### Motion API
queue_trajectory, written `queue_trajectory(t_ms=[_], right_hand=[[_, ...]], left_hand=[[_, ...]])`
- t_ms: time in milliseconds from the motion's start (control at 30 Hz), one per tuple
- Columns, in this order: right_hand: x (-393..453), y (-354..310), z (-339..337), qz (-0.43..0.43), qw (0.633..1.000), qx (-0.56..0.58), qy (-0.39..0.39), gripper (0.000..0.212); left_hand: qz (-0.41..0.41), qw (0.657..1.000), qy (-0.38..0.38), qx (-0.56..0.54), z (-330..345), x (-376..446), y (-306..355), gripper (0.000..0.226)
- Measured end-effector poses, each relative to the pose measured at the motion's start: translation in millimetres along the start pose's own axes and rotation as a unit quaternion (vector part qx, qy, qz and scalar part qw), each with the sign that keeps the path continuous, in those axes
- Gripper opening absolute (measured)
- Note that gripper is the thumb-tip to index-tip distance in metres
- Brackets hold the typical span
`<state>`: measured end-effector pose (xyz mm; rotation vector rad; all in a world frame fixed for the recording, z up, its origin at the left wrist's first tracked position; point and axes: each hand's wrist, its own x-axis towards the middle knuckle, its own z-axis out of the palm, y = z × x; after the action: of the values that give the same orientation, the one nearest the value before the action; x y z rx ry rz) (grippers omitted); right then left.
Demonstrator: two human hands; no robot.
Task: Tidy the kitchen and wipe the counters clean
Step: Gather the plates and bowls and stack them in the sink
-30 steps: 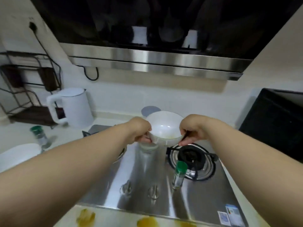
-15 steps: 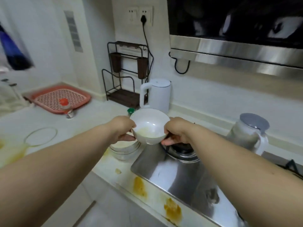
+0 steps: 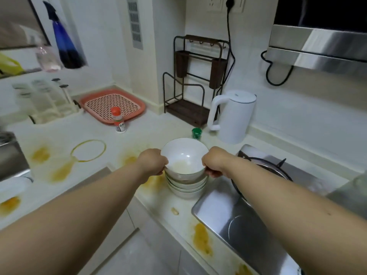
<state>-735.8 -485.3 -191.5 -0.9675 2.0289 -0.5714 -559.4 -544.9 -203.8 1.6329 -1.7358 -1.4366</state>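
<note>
Left hand (image 3: 154, 162): gripping the left rim of the white bowl (image 3: 184, 156), fingers curling under its side.
Right hand (image 3: 213, 161): gripping the right rim of the same bowl, fingers curling beneath.
White bowl: sitting at the centre of the frame, directly above the stack of bowls (image 3: 186, 187); it is appearing to touch the top of the stack, though the contact line is not showing clearly. A pale yellowish residue is lying in its bottom.
Stack of bowls: standing on the counter (image 3: 65, 135), just beside the left edge of the steel hob (image 3: 248, 225).
Counter stains: orange-yellow patches and a ring mark (image 3: 88, 150) are showing left of centre and along the lower front edge.
Green-capped bottle (image 3: 196, 133): standing just behind the bowl, near the white kettle (image 3: 232, 116).
Red-capped bottle (image 3: 119, 120): standing in front of the pink tray (image 3: 112, 105), upper left of centre.
Wire rack (image 3: 198, 80): standing against the wall, upper centre.
</note>
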Motion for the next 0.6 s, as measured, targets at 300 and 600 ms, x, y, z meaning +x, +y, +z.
queue_trajectory(t_ms=[300,600], right_hand=[[4.9,8.1,15.4,0.009,0.986,-0.155,0.064,0.017],[7.1,40.4,24.1,0.126,0.955,0.266,-0.014,0.036]], left_hand=[[0.028,0.996,-0.038,0.076,6.6,18.9,-17.9,0.038],[-0.132,0.98,-0.113,-0.092,15.0,25.6,-32.5,0.06]])
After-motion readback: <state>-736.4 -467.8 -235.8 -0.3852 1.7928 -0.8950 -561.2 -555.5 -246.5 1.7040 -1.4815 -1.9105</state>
